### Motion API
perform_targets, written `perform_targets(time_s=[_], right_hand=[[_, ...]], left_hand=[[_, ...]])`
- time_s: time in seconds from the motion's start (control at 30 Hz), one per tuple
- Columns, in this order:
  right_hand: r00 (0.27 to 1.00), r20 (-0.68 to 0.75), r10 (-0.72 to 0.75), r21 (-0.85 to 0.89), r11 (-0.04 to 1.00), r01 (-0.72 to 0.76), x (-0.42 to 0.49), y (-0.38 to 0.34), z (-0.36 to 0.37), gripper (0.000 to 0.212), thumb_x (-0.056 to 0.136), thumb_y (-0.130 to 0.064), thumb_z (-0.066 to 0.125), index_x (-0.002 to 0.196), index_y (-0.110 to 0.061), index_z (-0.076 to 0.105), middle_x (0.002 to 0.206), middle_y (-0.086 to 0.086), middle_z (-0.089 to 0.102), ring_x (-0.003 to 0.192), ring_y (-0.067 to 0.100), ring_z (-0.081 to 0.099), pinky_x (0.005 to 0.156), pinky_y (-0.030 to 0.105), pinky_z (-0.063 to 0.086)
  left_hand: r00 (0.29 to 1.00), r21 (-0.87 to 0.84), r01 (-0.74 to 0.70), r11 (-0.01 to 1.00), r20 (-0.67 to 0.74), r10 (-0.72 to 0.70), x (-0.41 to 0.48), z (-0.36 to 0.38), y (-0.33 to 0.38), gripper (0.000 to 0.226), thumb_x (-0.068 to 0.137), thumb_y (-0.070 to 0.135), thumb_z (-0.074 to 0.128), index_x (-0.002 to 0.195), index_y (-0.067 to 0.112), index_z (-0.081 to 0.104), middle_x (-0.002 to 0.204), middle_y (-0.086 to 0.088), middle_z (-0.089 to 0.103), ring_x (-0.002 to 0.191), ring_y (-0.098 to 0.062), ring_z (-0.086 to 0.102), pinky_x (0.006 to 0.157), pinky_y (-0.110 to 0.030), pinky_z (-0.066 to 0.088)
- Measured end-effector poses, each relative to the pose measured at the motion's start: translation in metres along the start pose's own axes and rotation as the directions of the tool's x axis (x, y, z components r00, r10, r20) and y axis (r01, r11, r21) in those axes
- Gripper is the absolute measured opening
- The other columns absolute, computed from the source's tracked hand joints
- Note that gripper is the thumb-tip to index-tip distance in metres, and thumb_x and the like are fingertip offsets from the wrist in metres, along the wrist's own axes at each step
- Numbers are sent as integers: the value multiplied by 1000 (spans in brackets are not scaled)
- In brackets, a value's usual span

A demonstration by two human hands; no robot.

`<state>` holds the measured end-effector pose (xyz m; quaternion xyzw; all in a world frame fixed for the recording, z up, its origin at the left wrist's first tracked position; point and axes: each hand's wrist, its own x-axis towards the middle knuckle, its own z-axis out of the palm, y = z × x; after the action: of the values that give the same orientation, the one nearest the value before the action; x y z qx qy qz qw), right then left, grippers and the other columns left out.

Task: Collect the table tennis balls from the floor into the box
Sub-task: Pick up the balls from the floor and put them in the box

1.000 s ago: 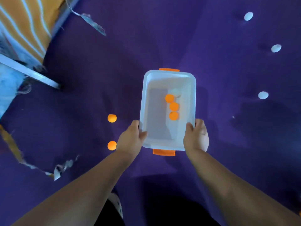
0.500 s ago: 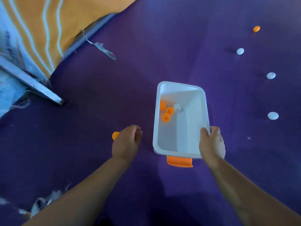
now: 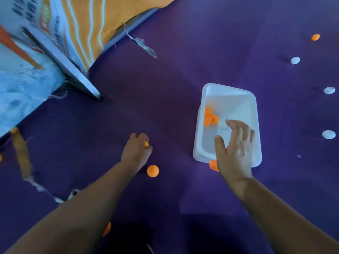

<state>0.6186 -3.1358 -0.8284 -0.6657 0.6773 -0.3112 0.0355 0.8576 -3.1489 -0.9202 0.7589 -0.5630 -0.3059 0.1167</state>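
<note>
Gripping: left hand (image 3: pixel 136 152) curls around an orange ball (image 3: pixel 146 144) on the purple floor (image 3: pixel 165 88)
Right hand (image 3: pixel 235 151): fingers spread wide above the white box (image 3: pixel 255 114)
Box contents: orange balls (image 3: pixel 210 117), one white ball (image 3: pixel 222 125)

white box (image 3: pixel 255 114) sits open on the purple floor, three orange balls (image 3: pixel 211 117) and what looks like a white one (image 3: pixel 222 125) bunched inside. loose orange ball (image 3: pixel 152 171) lies left; three white balls (image 3: pixel 329 134) wait right, one orange ball beyond (image 3: pixel 315 37).
</note>
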Motion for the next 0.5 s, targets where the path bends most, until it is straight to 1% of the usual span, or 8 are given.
perform_targets(time_s=[0.1,0.17,0.2,0.27,0.3,0.37,0.43,0.5], right_hand=[[960,136,-245,202,955,215,-14,-29,26,26,88,-18,46,103,-5,62,100,8,61,96,20,52,88,25,40],[889,288,-357,268,921,283,-32,-46,50,24,90,-19,44,95,-8,66,91,5,62,87,20,57,81,27,46],[845,363,-393,280,911,303,-43,-53,61,26,90,-21,44,93,-9,67,90,3,62,85,21,59,76,31,49],[741,530,-411,252,911,326,-62,-63,82,31,90,-28,41,102,-14,67,99,1,61,92,24,59,73,36,52],[679,620,-393,207,917,342,-70,-67,91,33,92,-30,41,113,-19,64,110,1,58,102,24,55,79,35,50],[533,783,-320,99,910,402,-81,-71,106,38,96,-29,43,134,-27,49,137,-1,42,124,21,40,98,34,39],[425,863,-274,37,872,487,-87,-74,116,44,96,-29,45,140,-30,38,148,0,28,134,21,27,108,36,31],[378,887,-266,18,837,547,-94,-72,124,47,95,-25,48,141,-29,37,150,2,25,136,22,25,109,36,30]], left_hand=[[997,-104,55,993,-54,-60,-18,-20,-27,12,83,12,56,95,14,51,100,-3,45,66,-20,50,55,-26,39],[991,-200,116,973,-46,-128,-30,-35,-49,7,82,9,52,88,13,51,92,-3,52,66,-19,49,54,-29,41],[986,-255,149,955,-38,-164,-37,-43,-60,5,82,9,51,85,12,52,85,-3,55,64,-20,49,52,-33,43],[973,-313,191,930,-65,-221,-52,-58,-84,6,82,6,48,82,10,53,73,-4,54,58,-21,49,41,-30,41],[964,-303,200,932,-108,-242,-59,-65,-94,6,81,5,48,81,8,54,71,-4,54,58,-21,49,43,-29,41],[932,-281,238,930,-202,-300,-71,-77,-117,7,81,5,49,81,7,56,71,-5,56,61,-20,49,52,-32,41],[893,-314,305,899,-232,-385,-81,-85,-141,6,83,7,50,84,10,56,72,-3,58,63,-17,49,55,-31,39],[860,-338,359,870,-243,-449,-88,-93,-166,9,85,11,51,91,14,56,77,1,59,67,-16,53,55,-28,38]])
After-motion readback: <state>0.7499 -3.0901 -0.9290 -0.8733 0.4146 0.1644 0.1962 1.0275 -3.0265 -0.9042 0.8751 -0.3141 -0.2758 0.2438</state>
